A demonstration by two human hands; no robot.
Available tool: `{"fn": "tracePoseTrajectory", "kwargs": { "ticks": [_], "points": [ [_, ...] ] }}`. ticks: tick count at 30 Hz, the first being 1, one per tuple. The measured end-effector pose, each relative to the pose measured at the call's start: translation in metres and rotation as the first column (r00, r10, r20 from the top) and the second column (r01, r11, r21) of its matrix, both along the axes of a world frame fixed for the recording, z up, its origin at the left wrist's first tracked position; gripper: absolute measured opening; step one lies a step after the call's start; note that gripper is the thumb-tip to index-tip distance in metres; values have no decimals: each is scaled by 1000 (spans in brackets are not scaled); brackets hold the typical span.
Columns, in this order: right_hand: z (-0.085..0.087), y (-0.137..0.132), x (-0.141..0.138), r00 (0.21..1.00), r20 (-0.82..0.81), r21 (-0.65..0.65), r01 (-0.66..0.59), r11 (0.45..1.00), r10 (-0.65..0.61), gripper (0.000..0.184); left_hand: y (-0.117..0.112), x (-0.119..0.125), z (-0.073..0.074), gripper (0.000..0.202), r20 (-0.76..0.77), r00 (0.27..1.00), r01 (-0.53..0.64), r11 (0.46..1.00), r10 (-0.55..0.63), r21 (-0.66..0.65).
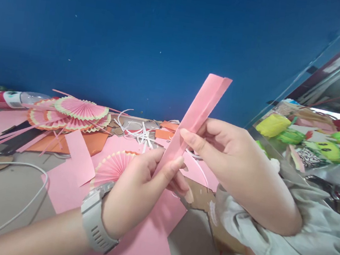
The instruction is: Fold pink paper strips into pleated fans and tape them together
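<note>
A folded strip of pink paper (200,102) is held up at a slant between both hands, its upper end free. My left hand (139,190), with a grey watch on the wrist, grips the lower end between thumb and fingers. Higher up, my right hand (220,148) pinches the same strip at its middle, thumb in front. Beneath the hands lie sheets of pink paper (155,242). A pleated pink paper fan (113,166) with a pale edge rests just behind my left hand, partly hidden by it.
Finished-looking pleated fans with stick handles (80,109) lie stacked at the back left, near a plastic bottle (3,99). White paper strips (142,134) are heaped at the back middle. A white cable (33,201) curves across the left. Yellow-green decorations (326,150) crowd the right.
</note>
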State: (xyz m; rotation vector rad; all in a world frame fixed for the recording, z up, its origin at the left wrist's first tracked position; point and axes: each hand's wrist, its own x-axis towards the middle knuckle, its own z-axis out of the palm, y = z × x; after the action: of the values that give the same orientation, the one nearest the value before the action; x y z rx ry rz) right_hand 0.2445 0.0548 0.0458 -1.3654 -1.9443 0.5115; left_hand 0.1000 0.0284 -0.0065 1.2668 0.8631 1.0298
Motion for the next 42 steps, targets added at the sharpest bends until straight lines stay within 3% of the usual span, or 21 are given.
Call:
{"fn": "tracePoseTrajectory", "kwargs": {
  "ticks": [4, 20, 23, 26, 30, 32, 37, 39, 42],
  "points": [
    [3, -1, 1, 999, 33, 60, 40, 997, -42, 29, -1, 3, -3, 26, 37, 999, -1, 1000, 2, -23],
    [7, 3, 10, 995, 17, 84, 100, 991, -102, 28, -9, 10, -13, 19, 174, 983, 60, 998, -52, -38],
    [11, 6, 20, 974, -156, 145, 188, 971, -165, 30, -12, 15, -20, 21, 183, 981, 83, 992, -65, -93],
    [14, 7, 27, 917, -361, 87, 213, 973, -168, 30, -13, 15, -25, 26, 115, 978, 185, 978, -174, -95],
    [12, 5, 21, 943, -315, 10, 116, 993, -107, 25, -6, 6, -19, 38, 182, 963, 202, 979, -200, 6],
    [9, 3, 13, 952, -306, 15, 30, 999, -24, 24, -2, 0, -11, 30, 222, 968, 116, 993, -120, 32],
    [0, 0, -3, 943, -326, -29, -74, 997, 61, 28, 6, -7, 1, 29, 81, 993, -96, 994, 91, 62],
    [-4, -2, -9, 924, -331, -117, -240, 964, 190, 28, 7, -8, 2, 27, 67, 992, -115, 988, 109, 99],
    [-8, -3, -17, 874, -348, -258, -437, 862, 339, 31, 8, -9, 0, 23, 36, 996, -83, 989, 79, 120]
  ]
}}
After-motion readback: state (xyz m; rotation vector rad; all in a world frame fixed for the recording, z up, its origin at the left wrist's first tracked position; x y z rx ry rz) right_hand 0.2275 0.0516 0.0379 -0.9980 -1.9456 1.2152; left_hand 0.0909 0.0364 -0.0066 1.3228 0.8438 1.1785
